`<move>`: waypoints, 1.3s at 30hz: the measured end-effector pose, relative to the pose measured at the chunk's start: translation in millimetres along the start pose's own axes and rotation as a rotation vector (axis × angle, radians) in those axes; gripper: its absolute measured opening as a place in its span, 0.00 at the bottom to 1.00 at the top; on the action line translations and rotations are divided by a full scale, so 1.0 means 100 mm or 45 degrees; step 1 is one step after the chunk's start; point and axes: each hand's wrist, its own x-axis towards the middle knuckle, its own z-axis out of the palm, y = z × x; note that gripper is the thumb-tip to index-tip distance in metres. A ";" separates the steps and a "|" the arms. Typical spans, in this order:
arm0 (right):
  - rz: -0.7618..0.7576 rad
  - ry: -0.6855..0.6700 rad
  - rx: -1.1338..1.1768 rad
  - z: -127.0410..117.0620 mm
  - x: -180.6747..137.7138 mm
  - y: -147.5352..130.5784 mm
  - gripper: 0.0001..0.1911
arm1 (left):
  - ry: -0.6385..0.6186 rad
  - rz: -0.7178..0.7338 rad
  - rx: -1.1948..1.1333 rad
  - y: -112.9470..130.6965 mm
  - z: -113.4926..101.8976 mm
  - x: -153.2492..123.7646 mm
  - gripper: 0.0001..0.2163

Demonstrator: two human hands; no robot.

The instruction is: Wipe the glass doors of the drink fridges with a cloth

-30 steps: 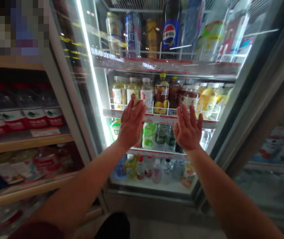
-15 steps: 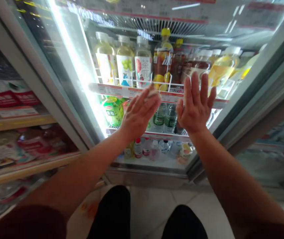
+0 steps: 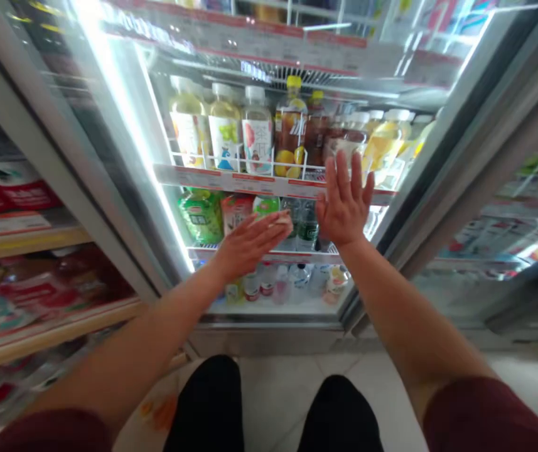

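Note:
My left hand (image 3: 245, 248) lies slantwise over the glass door (image 3: 372, 78) of a lit drinks fridge, its fingers together. A pale, folded cloth (image 3: 284, 220) shows at the fingertips, pressed under them toward the glass; most of it is hidden. To its right and a little higher, my right hand (image 3: 345, 210) rests flat against the glass with fingers spread, holding nothing. Behind the glass stand bottles with white caps (image 3: 225, 129) and a yellow-capped tea bottle (image 3: 290, 129). Green pouches (image 3: 201, 216) sit on the shelf below.
A metal door frame (image 3: 419, 188) runs along the right, with another glass-fronted cooler beyond it. Close on the left is an open shelf (image 3: 52, 329) with packaged goods. My knees (image 3: 215, 389) are over the tiled floor (image 3: 278, 395).
My left hand has moved down across the glass with the cloth, from the upper shelf's edge to the shelf below. My right hand stays flat on the door; the view has shifted slightly.

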 end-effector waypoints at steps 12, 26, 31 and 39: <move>0.098 -0.217 -0.127 -0.09 0.07 -0.06 0.32 | 0.223 -0.034 -0.056 -0.11 -0.17 0.25 0.27; 0.084 -0.242 -0.147 -0.04 0.04 -0.07 0.33 | 0.238 -0.018 -0.104 -0.54 -0.36 0.51 0.33; 0.096 -0.185 -0.067 -0.04 0.03 -0.08 0.32 | 0.464 -0.379 0.017 -0.71 -0.50 0.58 0.32; 0.098 -0.180 -0.009 -0.03 0.01 -0.08 0.32 | 0.156 0.279 -0.120 -0.10 -0.15 0.16 0.32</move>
